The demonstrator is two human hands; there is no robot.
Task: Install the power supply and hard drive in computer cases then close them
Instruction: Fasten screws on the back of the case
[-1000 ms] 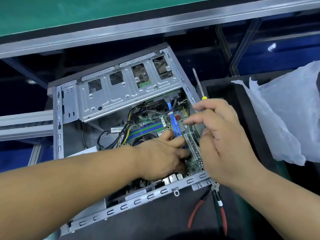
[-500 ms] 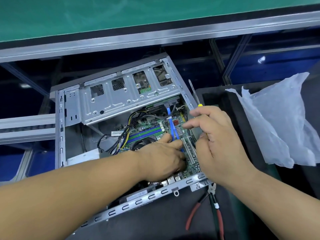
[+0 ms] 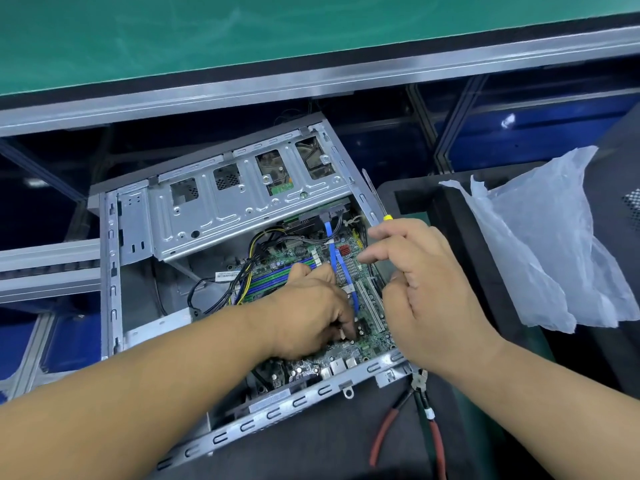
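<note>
An open grey computer case (image 3: 114, 271) lies on its side with the green motherboard (image 3: 372, 337) exposed and a metal drive cage (image 3: 242, 206) across its far half. My left hand (image 3: 308, 317) reaches inside, fingers pressed down at the lower end of a blue cable (image 3: 333, 251) on the board. My right hand (image 3: 426, 289) hovers over the case's right edge and grips a yellow-handled screwdriver (image 3: 375, 199), whose shaft points away and up. Its forefinger stretches toward the board. Black and yellow wires (image 3: 242, 271) bundle at the left of the board.
Red-handled pliers (image 3: 426, 420) lie on the dark mat just below the case's near right corner. A crumpled clear plastic bag (image 3: 547, 244) sits on black foam (image 3: 429, 199) at the right. A green-topped bench with an aluminium rail (image 3: 311, 84) runs along the back.
The view has shifted, so the case sits lower in frame. My left hand's fingers have slid lower along the blue cable. My right hand stays over the right edge with the screwdriver.
</note>
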